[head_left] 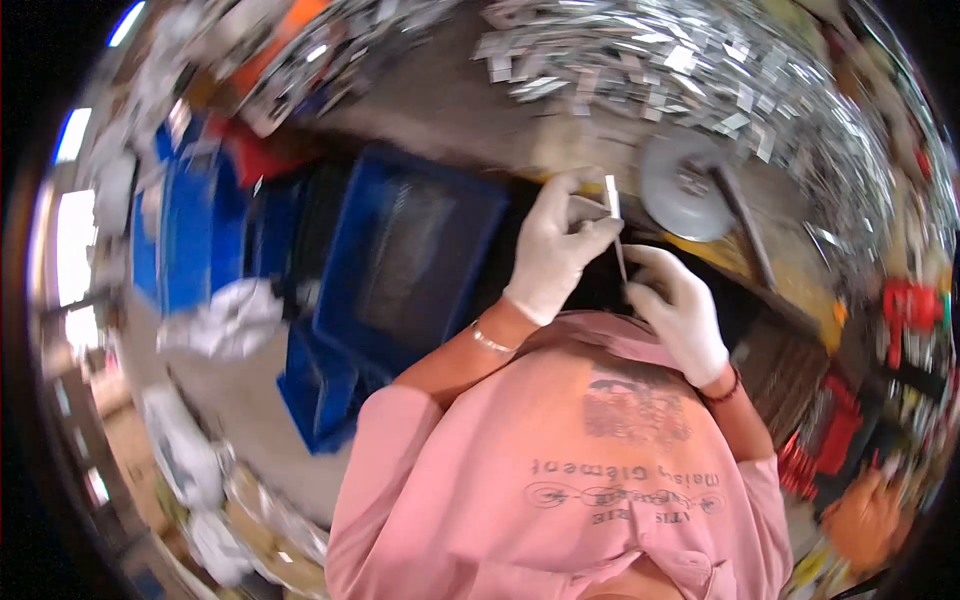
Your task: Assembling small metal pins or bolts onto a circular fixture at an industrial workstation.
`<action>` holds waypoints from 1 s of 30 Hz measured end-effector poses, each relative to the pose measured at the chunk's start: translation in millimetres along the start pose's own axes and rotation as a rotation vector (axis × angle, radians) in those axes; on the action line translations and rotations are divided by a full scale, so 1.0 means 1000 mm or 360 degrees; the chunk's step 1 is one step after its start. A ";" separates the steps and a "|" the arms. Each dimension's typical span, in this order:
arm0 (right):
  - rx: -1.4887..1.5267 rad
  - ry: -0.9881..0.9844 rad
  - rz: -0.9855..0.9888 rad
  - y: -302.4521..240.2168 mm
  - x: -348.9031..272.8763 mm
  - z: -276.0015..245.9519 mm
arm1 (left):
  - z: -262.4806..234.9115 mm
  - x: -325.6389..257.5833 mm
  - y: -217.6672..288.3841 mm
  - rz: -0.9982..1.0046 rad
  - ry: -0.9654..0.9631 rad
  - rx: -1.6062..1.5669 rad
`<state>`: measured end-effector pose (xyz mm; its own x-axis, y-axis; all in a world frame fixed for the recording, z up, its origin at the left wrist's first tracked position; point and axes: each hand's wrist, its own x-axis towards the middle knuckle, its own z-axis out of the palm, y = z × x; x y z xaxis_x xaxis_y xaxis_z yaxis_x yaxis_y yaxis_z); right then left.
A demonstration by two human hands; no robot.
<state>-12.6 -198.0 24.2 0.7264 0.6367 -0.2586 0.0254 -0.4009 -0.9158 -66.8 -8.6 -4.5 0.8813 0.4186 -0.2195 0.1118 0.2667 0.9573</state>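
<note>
Your white-gloved left hand (pixel 556 245): fingers clamped on thin silvery metal strip (pixel 612 195), in front of you | white-gloved right hand (pixel 682 305): can't tell grip | 1 blue plastic bin (pixel 340 270): contents blurred | 1 round grey dish (pixel 665 208): small pieces (pixel 694 181)

White light glares through windows (pixel 76 240) along the left edge, a dull grey floor (pixel 250 400) lies below them, and a worn, brownish worktable (pixel 430 105) stretches across the upper part.
</note>
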 end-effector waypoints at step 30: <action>0.0037 -0.0272 0.0173 0.030 0.012 0.017 | -0.378 -0.062 -0.203 -0.0359 0.1991 0.1310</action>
<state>-14.7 -191.1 -11.7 0.5968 0.6940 -0.4028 -0.0638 -0.4594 -0.8860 -318.0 239.7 -256.3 -0.0876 0.9960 0.0199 0.7787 0.0560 0.6249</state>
